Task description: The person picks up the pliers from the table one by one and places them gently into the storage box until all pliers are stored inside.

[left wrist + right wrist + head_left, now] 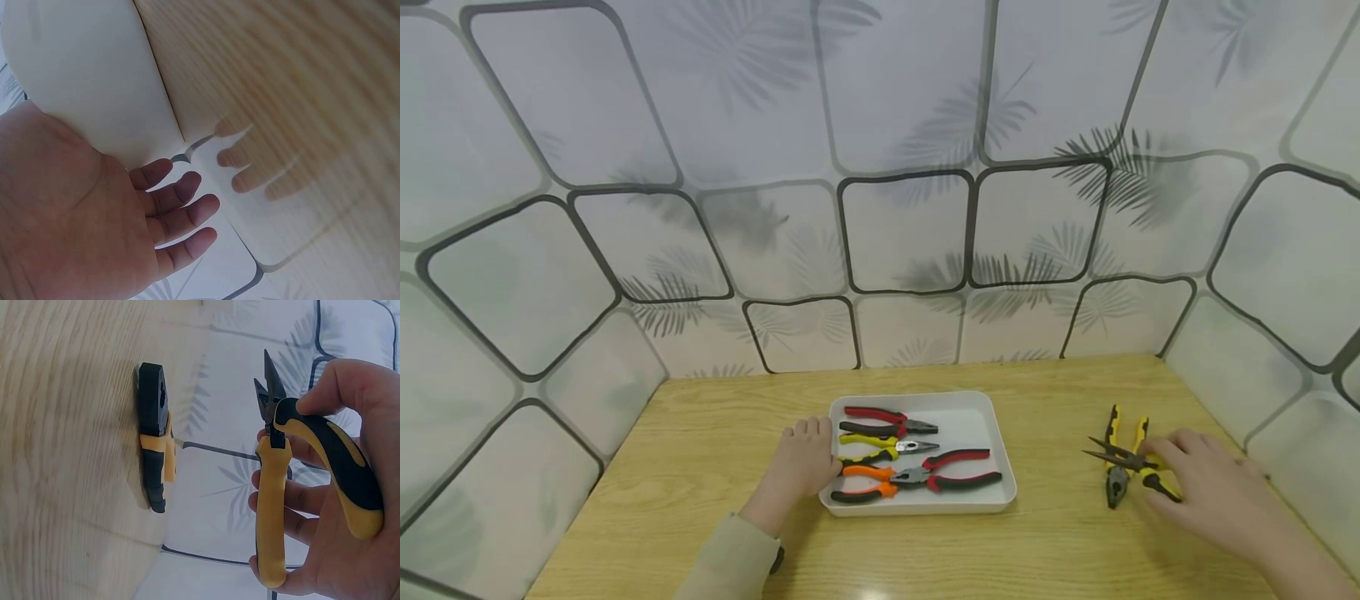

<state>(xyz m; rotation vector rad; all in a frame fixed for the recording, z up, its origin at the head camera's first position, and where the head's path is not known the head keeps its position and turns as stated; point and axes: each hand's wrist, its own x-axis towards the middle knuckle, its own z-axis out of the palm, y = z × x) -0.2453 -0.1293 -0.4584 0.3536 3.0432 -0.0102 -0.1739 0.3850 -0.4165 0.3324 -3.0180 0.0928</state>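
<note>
My right hand (1213, 487) holds needle-nose pliers (272, 506) with yellow-and-black handles, thumb on one handle and fingers along the other; their jaws stand apart. Beside and below them, combination pliers (1117, 486) in the same colours lie on the table. At the left end of a white tray (966, 425), my left hand (805, 458) rests against the rim. Its fingers (187, 212) extend loosely outside the tray wall, while the thumb is hidden in the left wrist view. Inside the tray lie red-and-black pliers (919, 427), yellow-handled needle-nose pliers (917, 447), and orange-handled pliers (867, 472) meeting another red-handled pair (962, 482).
The wood-grain table (1045, 550) is enclosed at the back and sides by patterned fabric walls (902, 233). A stretch of table separates the tray from the pliers on the right. The right wall stands close beside my right hand.
</note>
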